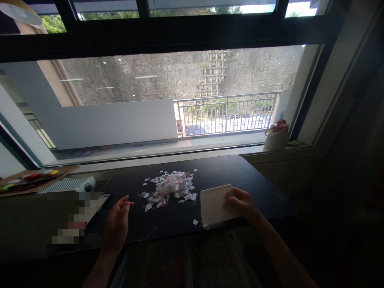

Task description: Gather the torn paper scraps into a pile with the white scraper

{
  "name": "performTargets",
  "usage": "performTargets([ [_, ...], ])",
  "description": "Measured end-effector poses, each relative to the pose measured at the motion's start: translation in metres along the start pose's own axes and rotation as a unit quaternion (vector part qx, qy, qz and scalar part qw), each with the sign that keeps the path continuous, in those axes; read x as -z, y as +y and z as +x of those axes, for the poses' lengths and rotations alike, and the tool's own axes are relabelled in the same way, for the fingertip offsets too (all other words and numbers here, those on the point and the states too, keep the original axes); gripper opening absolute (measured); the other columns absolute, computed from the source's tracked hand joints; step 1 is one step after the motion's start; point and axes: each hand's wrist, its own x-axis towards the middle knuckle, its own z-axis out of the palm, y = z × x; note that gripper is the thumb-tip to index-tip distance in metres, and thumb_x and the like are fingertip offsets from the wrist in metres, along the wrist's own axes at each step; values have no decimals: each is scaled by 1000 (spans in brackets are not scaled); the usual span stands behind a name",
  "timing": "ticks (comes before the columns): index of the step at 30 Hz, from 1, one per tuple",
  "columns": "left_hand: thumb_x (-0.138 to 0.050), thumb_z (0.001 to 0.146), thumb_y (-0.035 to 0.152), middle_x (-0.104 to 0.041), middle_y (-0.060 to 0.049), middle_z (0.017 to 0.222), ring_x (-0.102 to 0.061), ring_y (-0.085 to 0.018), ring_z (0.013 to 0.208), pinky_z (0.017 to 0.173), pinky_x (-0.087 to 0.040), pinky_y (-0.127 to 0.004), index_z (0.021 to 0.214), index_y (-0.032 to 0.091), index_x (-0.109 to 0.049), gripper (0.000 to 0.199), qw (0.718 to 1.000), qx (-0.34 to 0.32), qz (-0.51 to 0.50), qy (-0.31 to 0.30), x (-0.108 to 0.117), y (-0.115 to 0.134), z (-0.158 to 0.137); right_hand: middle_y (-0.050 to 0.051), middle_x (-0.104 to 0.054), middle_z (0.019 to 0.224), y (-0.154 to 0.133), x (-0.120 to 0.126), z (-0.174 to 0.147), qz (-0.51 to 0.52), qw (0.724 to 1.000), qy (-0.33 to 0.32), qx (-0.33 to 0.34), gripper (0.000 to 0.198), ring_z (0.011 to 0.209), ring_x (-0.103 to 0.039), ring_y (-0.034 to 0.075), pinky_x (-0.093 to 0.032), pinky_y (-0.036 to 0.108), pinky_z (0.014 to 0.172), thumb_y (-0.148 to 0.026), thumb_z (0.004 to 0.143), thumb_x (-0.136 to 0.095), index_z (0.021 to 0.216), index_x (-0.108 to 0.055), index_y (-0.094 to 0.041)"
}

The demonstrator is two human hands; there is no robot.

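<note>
A loose heap of small cut paper pieces, mostly white with some pinkish ones, lies on the dark tabletop. To the right of the heap, my right hand grips a white rectangular card with rounded corners, thumb on the near face and fingers behind. The card stands tilted over the table near its front edge. One stray paper square lies just left of it. My left hand is held left of the heap, fingers loosely extended and slightly bent, with nothing visible in it and not touching the paper.
At the left are a pale ridged appliance with a dark knob and a brown board bearing colourful items. A partly pixelated flat object lies beside my left hand. On the windowsill at right stands a white container with a pink top.
</note>
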Motion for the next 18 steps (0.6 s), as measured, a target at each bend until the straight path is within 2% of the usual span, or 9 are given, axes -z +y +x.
performTargets([
  [3,-38,78,56,-67,-6,96,-60,-23,81,73,-49,-36,106,19,-61,52,1000,-1,2,2,0,0,0,-2,-62,64,-1,0,-1,27,1000,3,-5,14,57,-57,15,-43,24,51,-28,62,-58,69,-63,-17],
  [7,-40,78,57,-67,-6,97,-61,-23,83,74,-49,-36,107,20,-61,51,1000,4,-8,1,-2,-2,0,-1,-63,63,-1,0,-2,8,999,32,6,16,59,-58,16,-45,26,52,-29,62,-59,72,-64,-18],
  [12,-40,77,56,-67,-7,101,-60,-25,91,81,-48,-39,105,19,-61,51,1000,11,-11,-2,-1,2,-1,0,-63,64,2,0,-2,25,1000,15,6,15,59,-58,16,-46,27,54,-30,63,-60,71,-63,-18],
  [16,-40,75,56,-66,-8,103,-57,-27,101,89,-45,-41,109,18,-59,54,999,31,-22,-11,0,9,-2,-1,-62,66,2,-1,-2,-20,998,61,18,14,61,-57,17,-45,26,53,-30,65,-60,72,-61,-18],
  [18,-40,74,56,-65,-9,104,-55,-28,106,92,-43,-41,110,16,-58,57,999,41,-29,-14,1,11,-2,-1,-61,64,3,-1,-2,-33,998,46,21,12,59,-56,16,-44,26,52,-29,66,-58,71,-61,-18],
])
